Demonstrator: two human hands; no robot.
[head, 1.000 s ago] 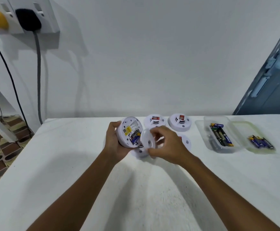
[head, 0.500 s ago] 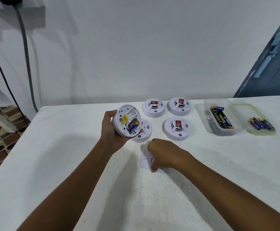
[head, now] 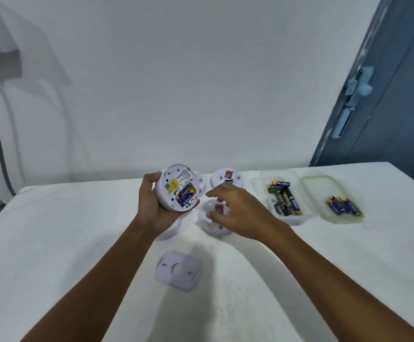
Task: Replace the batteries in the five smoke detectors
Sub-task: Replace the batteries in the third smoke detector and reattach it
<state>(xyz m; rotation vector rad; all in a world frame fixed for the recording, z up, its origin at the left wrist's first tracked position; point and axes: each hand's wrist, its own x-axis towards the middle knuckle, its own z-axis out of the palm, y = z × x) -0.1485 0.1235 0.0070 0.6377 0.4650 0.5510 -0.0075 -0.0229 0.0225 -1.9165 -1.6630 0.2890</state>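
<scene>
My left hand (head: 152,208) holds a white round smoke detector (head: 176,187) with its back turned up, and blue batteries (head: 186,195) show in the open compartment. Its white back plate (head: 177,270) lies flat on the table in front of me. My right hand (head: 238,211) hovers open, fingers apart, just right of the held detector and above another detector (head: 212,224) on the table. One more detector (head: 228,178) sits behind, and two others are partly hidden by my left hand and the held detector.
A clear plastic tub (head: 259,187) with several batteries stands at the right. Its lid (head: 319,186) lies beside it and holds a few blue batteries (head: 344,206). A white wall is close behind the white table (head: 65,243), with a blue door (head: 398,107) at the right.
My right hand has set the back plate down on the table, let it go, and moved up toward the detectors. My left hand still holds the opened detector.
</scene>
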